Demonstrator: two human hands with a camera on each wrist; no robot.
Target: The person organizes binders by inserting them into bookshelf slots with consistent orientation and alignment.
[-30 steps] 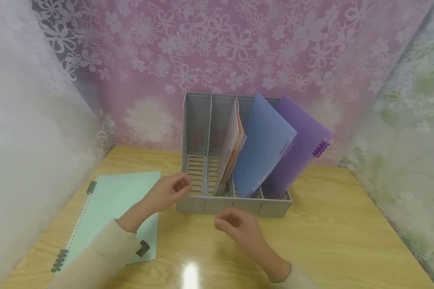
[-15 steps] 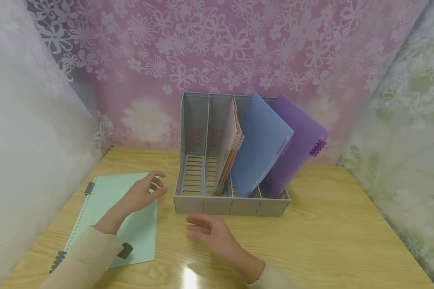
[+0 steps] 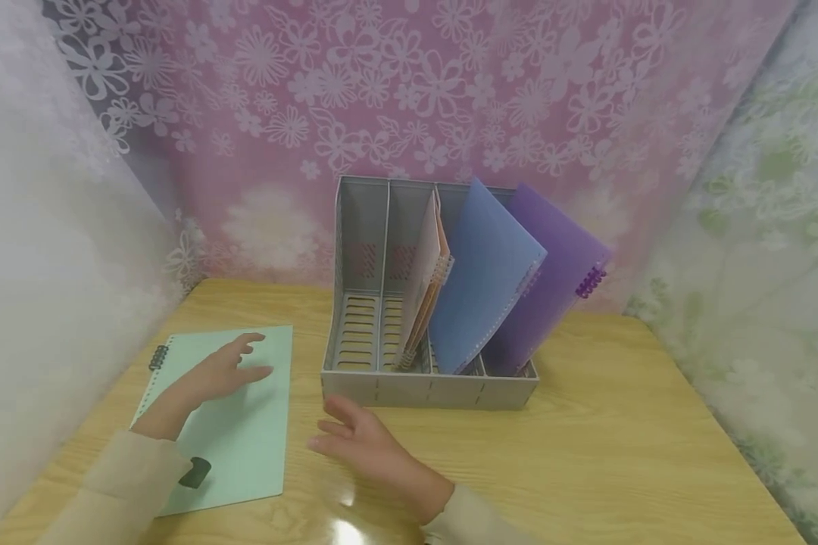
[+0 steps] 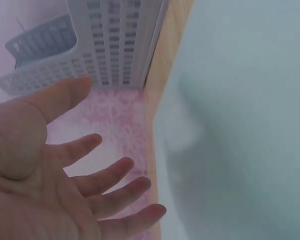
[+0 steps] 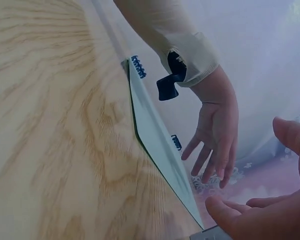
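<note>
A mint-green ring-bound notebook [image 3: 252,431] lies flat on the table at the left, its black rings along the left edge. Above it hovers my left hand [image 3: 214,378], fingers spread, holding nothing; the left wrist view shows its palm and a gap over the cover. My right hand [image 3: 371,446] is over the table between the notebook and the grey file rack [image 3: 429,390], fingers loosely extended and nothing in them. In the rack stand a pinkish notebook [image 3: 423,284], a blue notebook [image 3: 484,276] and a purple notebook [image 3: 552,265], the last two leaning right.
The rack's leftmost slot [image 3: 360,333] has a slatted floor with no notebook in it. Wood-grain table [image 3: 607,446] extends to the right. A pink floral curtain [image 3: 266,151] hangs behind, and pale cloths flank both sides.
My left hand has moved left from the rack's front corner to over the mint-green notebook, and its fingers have spread. My right hand has also shifted left, with its fingers loosening.
</note>
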